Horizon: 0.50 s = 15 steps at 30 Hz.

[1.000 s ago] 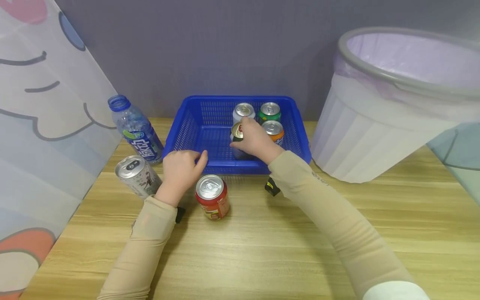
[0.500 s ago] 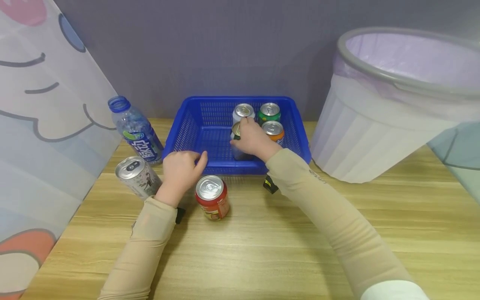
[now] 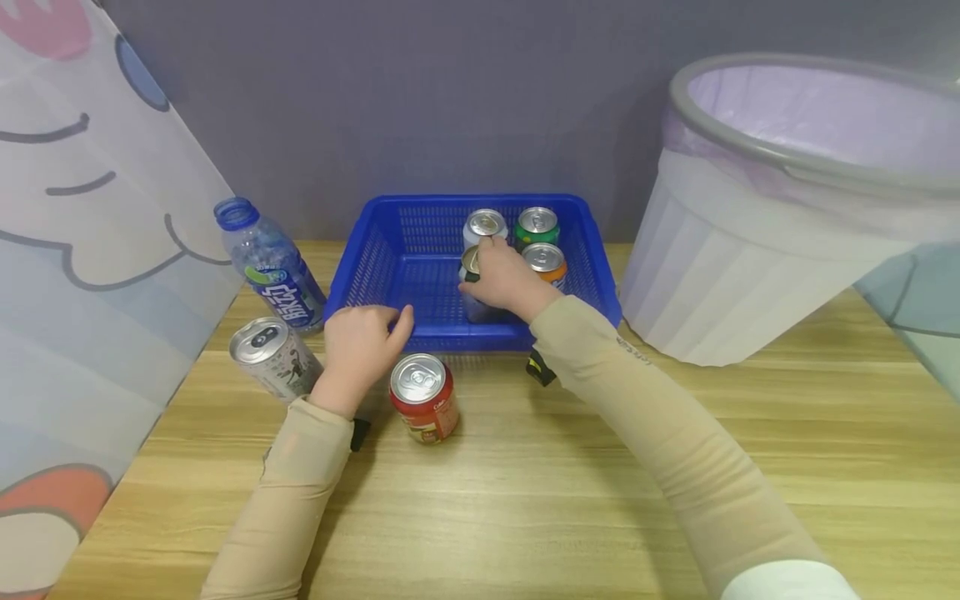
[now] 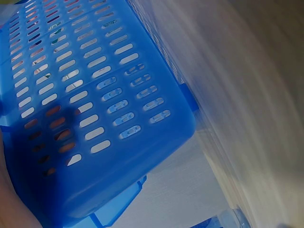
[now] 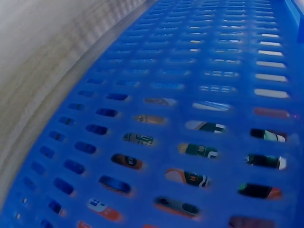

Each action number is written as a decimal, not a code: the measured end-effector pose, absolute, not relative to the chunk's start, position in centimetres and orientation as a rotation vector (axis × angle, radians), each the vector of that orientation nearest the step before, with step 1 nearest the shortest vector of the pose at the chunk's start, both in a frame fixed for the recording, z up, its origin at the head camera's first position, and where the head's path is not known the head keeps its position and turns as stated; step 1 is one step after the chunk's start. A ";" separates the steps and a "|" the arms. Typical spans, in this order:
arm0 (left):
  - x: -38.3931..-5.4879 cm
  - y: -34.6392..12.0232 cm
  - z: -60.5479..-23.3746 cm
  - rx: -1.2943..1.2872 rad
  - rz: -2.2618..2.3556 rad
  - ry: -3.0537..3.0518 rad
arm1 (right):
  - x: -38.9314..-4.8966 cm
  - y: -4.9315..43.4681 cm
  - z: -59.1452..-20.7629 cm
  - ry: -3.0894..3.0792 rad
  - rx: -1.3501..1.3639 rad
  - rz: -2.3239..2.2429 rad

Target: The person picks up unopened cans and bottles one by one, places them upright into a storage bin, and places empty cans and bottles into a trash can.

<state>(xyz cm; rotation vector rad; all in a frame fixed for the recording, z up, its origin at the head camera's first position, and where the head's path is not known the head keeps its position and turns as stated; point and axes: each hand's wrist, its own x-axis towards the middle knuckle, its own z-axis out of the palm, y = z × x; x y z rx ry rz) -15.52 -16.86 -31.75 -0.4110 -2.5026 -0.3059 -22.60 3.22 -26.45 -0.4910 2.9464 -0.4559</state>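
My right hand (image 3: 506,275) reaches into the blue plastic basket (image 3: 420,333) and grips a dark-sided drink can (image 3: 480,310) near its top. That can stands at the front of a group with a pale can (image 3: 485,225), a green can (image 3: 537,222) and an orange can (image 3: 545,260). At the basket's front left corner, my left hand (image 3: 360,346) holds the rim, thumb pointing right. In the left wrist view, its fingers show through slots in the basket wall (image 4: 95,114). Slots in the right wrist view reveal green and orange can labels behind the wall (image 5: 156,104).
A red Coke can (image 3: 424,400) stands on the wooden table (image 3: 525,500) before the basket. Left of my left hand are a white patterned can (image 3: 276,358) and an uncapped blue-labelled bottle (image 3: 270,267). A large lined white bin (image 3: 712,250) stands to the right.
Over the last second my right hand and forearm have shifted very slightly left, still at the same can. My left hand stays at the basket rim.
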 end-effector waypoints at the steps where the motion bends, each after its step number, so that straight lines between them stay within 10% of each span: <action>1: -15.5 -16.9 -31.7 -0.408 -0.304 -2.506 | -22.6 3.2 -26.5 2.953 -0.490 -0.463; 15: -15.5 -16.8 -31.8 -0.403 -0.309 -2.529 | -21.9 3.5 -26.2 3.028 -0.472 -0.487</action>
